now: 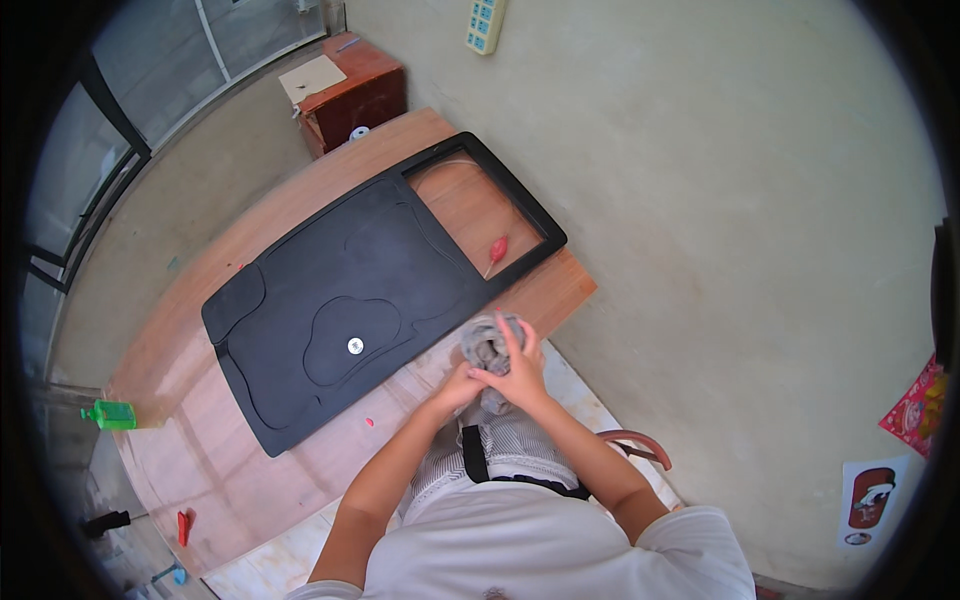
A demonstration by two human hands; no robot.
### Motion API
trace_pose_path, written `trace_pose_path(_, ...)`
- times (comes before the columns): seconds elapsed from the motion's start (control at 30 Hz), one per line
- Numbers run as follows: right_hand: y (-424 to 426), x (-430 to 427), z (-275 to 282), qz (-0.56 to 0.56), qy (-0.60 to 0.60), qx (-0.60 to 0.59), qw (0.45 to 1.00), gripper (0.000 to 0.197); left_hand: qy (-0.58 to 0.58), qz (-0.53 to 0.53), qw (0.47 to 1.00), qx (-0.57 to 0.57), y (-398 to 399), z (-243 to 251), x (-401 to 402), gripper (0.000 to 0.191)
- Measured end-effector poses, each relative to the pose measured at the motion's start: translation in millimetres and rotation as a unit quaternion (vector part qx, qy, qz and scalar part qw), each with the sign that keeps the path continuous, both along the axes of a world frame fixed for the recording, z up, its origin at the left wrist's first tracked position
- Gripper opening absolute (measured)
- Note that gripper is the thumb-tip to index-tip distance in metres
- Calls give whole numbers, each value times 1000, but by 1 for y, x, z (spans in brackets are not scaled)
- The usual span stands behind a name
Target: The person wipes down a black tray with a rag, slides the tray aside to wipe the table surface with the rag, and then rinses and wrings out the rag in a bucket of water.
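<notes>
A bunched grey cloth is held between my two hands in front of my waist, over the near edge of the table. My left hand grips its lower side. My right hand wraps the other side, fingers pointing up. Just beyond the cloth, a black tea tray with carved curved lines lies on the wooden table. It has a round silver disc and a rectangular opening at the far right end. Inside that opening lie a red bulb-shaped thing and a thin clear tube.
A green pump bottle and a red tool, perhaps a cutter, lie towards the table's left end. A red-brown cabinet stands behind. The wall at right carries a power strip. A curved chair arm is beside me.
</notes>
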State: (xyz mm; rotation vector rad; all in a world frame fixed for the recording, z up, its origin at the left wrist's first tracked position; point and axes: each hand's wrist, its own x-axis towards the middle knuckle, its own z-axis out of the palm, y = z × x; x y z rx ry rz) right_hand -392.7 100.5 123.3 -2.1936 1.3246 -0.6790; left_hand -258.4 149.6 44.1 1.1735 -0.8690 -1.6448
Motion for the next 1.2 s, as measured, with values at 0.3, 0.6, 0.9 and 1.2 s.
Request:
trace_pose_path(0.3,-91,-40,-55,-158,-374,275,872,68,42,-78,994,56,-76,17,-15,32)
trace_pose_path(0.6,-215,-92,-44,-211,-471,335,788,54,-468,137,870,-65,-247,3,-3,40)
trace_pose_path(0.9,-280,-105,-61,-155,-417,409,797,59,-642,78,759,73,-329,-49,-19,44)
trace_pose_path(1.2,-315,-95,-50,-105,-384,460,794,63,-530,280,796,87,-313,-37,14,7)
